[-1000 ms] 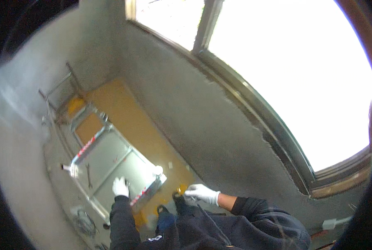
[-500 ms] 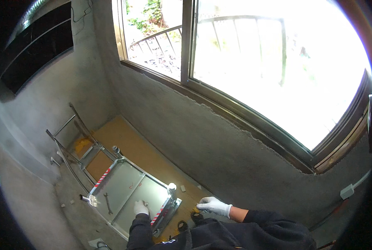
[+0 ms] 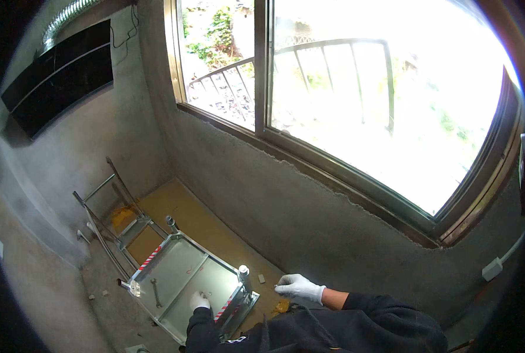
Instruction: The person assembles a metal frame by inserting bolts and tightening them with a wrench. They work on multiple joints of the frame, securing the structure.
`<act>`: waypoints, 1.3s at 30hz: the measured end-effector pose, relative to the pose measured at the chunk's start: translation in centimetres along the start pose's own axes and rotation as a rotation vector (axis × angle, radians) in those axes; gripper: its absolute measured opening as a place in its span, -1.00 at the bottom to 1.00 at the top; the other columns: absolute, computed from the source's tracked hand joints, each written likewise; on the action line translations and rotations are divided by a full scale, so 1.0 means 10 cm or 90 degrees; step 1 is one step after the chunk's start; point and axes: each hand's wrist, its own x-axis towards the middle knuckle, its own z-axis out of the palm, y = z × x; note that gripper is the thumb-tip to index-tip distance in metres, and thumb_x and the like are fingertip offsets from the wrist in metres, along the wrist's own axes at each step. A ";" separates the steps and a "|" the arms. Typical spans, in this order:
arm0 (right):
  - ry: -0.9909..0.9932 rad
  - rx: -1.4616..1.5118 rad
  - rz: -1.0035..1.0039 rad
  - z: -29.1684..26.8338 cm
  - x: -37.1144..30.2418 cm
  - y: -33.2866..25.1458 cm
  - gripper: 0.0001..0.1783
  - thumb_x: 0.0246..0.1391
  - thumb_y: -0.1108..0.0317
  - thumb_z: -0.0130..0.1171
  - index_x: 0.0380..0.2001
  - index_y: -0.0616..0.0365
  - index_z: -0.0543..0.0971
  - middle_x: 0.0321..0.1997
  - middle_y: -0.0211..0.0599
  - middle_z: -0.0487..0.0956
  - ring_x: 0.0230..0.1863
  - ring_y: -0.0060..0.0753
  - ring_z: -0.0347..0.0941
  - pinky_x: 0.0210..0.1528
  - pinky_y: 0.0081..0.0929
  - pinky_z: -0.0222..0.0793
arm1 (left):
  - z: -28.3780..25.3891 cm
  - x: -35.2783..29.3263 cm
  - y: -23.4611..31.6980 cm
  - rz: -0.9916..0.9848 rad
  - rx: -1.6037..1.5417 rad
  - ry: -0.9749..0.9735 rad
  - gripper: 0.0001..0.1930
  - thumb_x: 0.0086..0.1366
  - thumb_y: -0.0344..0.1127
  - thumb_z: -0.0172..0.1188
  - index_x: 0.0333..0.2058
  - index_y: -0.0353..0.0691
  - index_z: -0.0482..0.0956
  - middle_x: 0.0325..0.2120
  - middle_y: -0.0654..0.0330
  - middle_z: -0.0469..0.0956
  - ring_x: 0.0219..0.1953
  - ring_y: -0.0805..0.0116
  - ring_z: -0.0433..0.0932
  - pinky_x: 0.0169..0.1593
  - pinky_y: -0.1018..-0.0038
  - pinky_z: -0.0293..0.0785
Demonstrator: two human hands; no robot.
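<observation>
At left, a tubular metal frame [image 3: 99,189] stands beyond a pale metal panel [image 3: 174,270], where a wrench [image 3: 156,293] lies flat, apparently for easy reach. The panel sits low over the floor [image 3: 197,220], corner posts [image 3: 244,275] up, seemingly to expose its braced face. There the gloved left hand [image 3: 199,300] rests, fingers curled, its grip impossible to tell. Right of the panel, the gloved right hand [image 3: 297,288] hovers, fingertips drawn together, perhaps around something too small to tell.

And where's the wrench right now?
In the head view, lower left: the wrench lies on the grey panel, left of the gloved left hand.
</observation>
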 end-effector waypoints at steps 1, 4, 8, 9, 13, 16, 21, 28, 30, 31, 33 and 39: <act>0.007 -0.019 -0.039 -0.06 0.02 -0.02 -0.57 0.08 0.12 0.26 -0.16 0.28 0.55 -0.28 -0.37 0.59 -0.23 -0.57 0.47 -0.14 -0.55 0.40 | -0.05 -0.02 -0.01 -0.008 -0.021 0.004 -0.78 0.09 -0.37 0.21 -0.26 -0.26 0.62 -0.28 -0.09 0.59 -0.23 -0.02 0.59 -0.12 0.23 0.49; 0.029 -0.037 -0.115 -0.28 0.05 -0.15 -0.56 0.06 0.19 0.28 -0.11 0.32 0.54 -0.19 -0.29 0.60 -0.17 -0.51 0.50 -0.05 -0.49 0.41 | -0.19 -0.17 0.13 -0.037 -0.243 0.032 -0.80 0.14 -0.37 0.19 -0.28 -0.33 0.59 -0.35 -0.01 0.60 -0.32 0.14 0.60 -0.22 0.30 0.50; -0.002 0.130 -0.167 -0.57 -0.01 -0.37 -0.50 0.08 0.30 0.25 0.05 0.31 0.44 -0.18 -0.26 0.57 -0.27 -0.62 0.48 -0.21 -0.62 0.43 | -0.47 -0.71 1.01 -0.065 -0.603 -0.005 -0.82 0.22 -0.37 0.17 -0.30 -0.40 0.56 -0.44 0.15 0.58 -0.40 0.38 0.55 -0.33 0.44 0.48; -0.018 0.144 -0.188 -0.60 0.02 -0.42 -0.53 0.09 0.31 0.24 0.03 0.30 0.45 -0.23 -0.32 0.57 -0.31 -0.64 0.47 -0.26 -0.64 0.42 | -0.56 -0.87 1.29 -0.040 -0.628 -0.024 -0.82 0.23 -0.37 0.17 -0.28 -0.39 0.56 -0.43 0.17 0.58 -0.40 0.41 0.55 -0.32 0.47 0.49; -0.066 0.274 -0.286 -0.60 -0.02 -0.70 -0.68 0.16 0.40 0.19 -0.04 0.28 0.50 -0.23 -0.34 0.61 -0.27 -0.65 0.51 -0.22 -0.65 0.46 | -0.62 -1.33 2.18 0.034 -0.715 -0.136 -0.81 0.27 -0.37 0.15 -0.19 -0.34 0.53 -0.36 0.18 0.58 -0.35 0.42 0.56 -0.29 0.50 0.51; -0.072 0.225 -0.427 -0.61 0.05 -0.63 -0.70 0.16 0.48 0.17 -0.02 0.25 0.49 -0.14 -0.31 0.60 -0.11 -0.51 0.53 -0.04 -0.56 0.46 | -0.59 -1.52 2.71 0.011 -0.797 -0.232 -0.78 0.33 -0.35 0.06 -0.11 -0.34 0.48 -0.30 0.16 0.57 -0.29 0.38 0.57 -0.25 0.49 0.53; -0.016 0.060 -0.617 -0.76 0.07 -0.56 -0.72 0.11 0.48 0.21 -0.08 0.22 0.57 -0.21 -0.24 0.64 -0.17 -0.50 0.57 -0.11 -0.55 0.48 | -0.57 -1.65 3.00 -0.051 -0.907 -0.287 -0.76 0.36 -0.36 0.00 -0.05 -0.31 0.43 -0.21 0.12 0.53 -0.19 0.32 0.54 -0.17 0.38 0.51; 0.038 -0.041 -0.669 -1.03 0.14 -0.53 -0.73 0.04 0.41 0.26 -0.15 0.17 0.60 -0.26 -0.13 0.63 -0.24 -0.23 0.60 -0.23 -0.44 0.49 | -0.63 -1.76 3.29 -0.141 -0.932 -0.214 -0.82 0.34 -0.34 0.03 -0.13 -0.21 0.50 -0.28 0.21 0.57 -0.26 0.38 0.54 -0.27 0.44 0.50; 0.036 -0.054 -0.686 -1.05 0.17 -0.49 -0.73 0.03 0.39 0.28 -0.16 0.18 0.60 -0.27 -0.12 0.63 -0.25 -0.21 0.60 -0.21 -0.41 0.50 | -0.62 -1.73 3.34 -0.090 -0.897 -0.192 -0.82 0.35 -0.32 0.02 -0.13 -0.22 0.48 -0.31 0.22 0.55 -0.30 0.42 0.52 -0.29 0.45 0.48; 0.047 -0.064 -0.692 -1.07 0.23 -0.47 -0.73 0.02 0.38 0.30 -0.17 0.18 0.61 -0.27 -0.11 0.63 -0.25 -0.20 0.60 -0.21 -0.40 0.50 | -0.63 -1.70 3.37 -0.050 -0.865 -0.182 -0.81 0.36 -0.32 0.01 -0.13 -0.23 0.48 -0.32 0.23 0.53 -0.32 0.43 0.50 -0.31 0.46 0.46; 0.048 -0.089 -0.658 -1.07 0.30 -0.42 -0.76 0.05 0.35 0.26 -0.19 0.15 0.61 -0.27 -0.13 0.63 -0.23 -0.21 0.60 -0.17 -0.39 0.49 | -0.62 -1.66 3.41 0.010 -0.808 -0.158 -0.81 0.36 -0.31 0.01 -0.12 -0.23 0.47 -0.34 0.24 0.52 -0.34 0.44 0.49 -0.31 0.47 0.45; 0.188 -0.306 -0.820 -1.08 0.20 -0.58 -0.79 0.04 0.30 0.21 -0.23 0.08 0.58 -0.40 -0.28 0.59 -0.35 -0.20 0.55 -0.34 -0.34 0.48 | -0.72 -1.57 3.52 0.103 -0.633 -0.110 -0.80 0.36 -0.33 0.00 -0.11 -0.24 0.47 -0.32 0.22 0.52 -0.33 0.43 0.50 -0.30 0.47 0.46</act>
